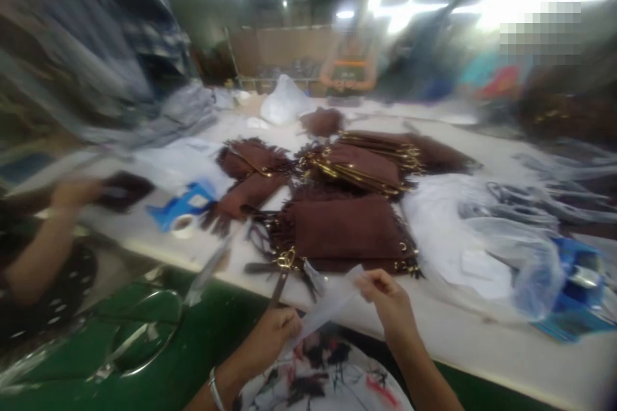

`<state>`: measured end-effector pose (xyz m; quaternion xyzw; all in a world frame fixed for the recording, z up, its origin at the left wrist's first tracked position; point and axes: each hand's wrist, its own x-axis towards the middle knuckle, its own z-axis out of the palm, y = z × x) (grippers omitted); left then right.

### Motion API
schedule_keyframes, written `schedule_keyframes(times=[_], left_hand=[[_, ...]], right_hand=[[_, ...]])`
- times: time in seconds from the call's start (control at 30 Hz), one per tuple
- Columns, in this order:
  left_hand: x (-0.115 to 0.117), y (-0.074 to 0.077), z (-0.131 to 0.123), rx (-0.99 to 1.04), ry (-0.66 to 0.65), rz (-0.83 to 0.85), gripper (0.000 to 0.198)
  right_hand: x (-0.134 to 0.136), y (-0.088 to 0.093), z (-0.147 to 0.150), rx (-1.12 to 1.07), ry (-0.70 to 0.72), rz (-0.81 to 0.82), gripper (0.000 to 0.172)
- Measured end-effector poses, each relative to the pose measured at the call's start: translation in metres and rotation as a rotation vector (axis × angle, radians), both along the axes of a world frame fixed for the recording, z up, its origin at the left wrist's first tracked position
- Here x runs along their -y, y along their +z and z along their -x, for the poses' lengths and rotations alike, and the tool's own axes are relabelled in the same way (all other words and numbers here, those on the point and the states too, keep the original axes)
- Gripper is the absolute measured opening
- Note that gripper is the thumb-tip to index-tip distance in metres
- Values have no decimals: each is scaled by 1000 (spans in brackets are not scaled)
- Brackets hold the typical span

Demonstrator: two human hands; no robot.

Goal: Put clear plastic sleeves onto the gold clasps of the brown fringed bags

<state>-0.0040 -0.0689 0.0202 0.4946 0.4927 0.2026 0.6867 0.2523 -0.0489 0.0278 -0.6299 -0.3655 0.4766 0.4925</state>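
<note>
A translucent plastic strip (pixel 332 298) is stretched between my two hands, just over the table's near edge. My left hand (pixel 278 329) is closed on its lower end, beside a brown strap (pixel 278 286) with a gold clasp; whether the strap is also in its fingers I cannot tell. At the upper end of the strip, my right hand (pixel 385 292) pinches it between thumb and fingers. Just beyond lies a brown fringed bag (pixel 344 228) with gold rings, on top of others. More brown bags (pixel 369 164) with gold zippers are heaped behind it.
A roll of tape (pixel 183 226) lies by a blue packet (pixel 187 202) on the left. Clear plastic bags (pixel 515 257) and a blue package (pixel 581 276) cover the right side of the table (pixel 482 340). A co-worker's arm (pixel 53 237) reaches in from the left, near a dark piece.
</note>
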Motion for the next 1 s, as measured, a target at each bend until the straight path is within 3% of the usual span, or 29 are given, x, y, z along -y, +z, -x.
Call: schedule_keyframes(times=[0.07, 0.2, 0.3, 0.4, 0.63, 0.77, 0.87, 1.0], left_hand=[[10, 2, 17, 63, 48, 65, 43], [28, 7, 42, 95, 105, 110, 61], [37, 1, 57, 85, 146, -12, 42], [47, -15, 72, 62, 211, -115, 33], [72, -61, 123, -181, 292, 60, 57], [83, -76, 148, -282, 312, 53, 53], [90, -77, 159, -276, 268, 63, 40], [83, -64, 166, -343, 157, 70, 23]], right_hand=[[-4, 0, 17, 8, 32, 0, 32], [-9, 1, 44, 32, 76, 2, 31], [-12, 1, 60, 3, 108, 16, 31], [-11, -1, 74, -2, 131, 39, 32], [8, -15, 110, -53, 358, 171, 30], [14, -26, 131, -29, 397, 240, 30], [14, -28, 142, 23, 397, 228, 29], [15, -28, 154, 133, 422, 192, 24]])
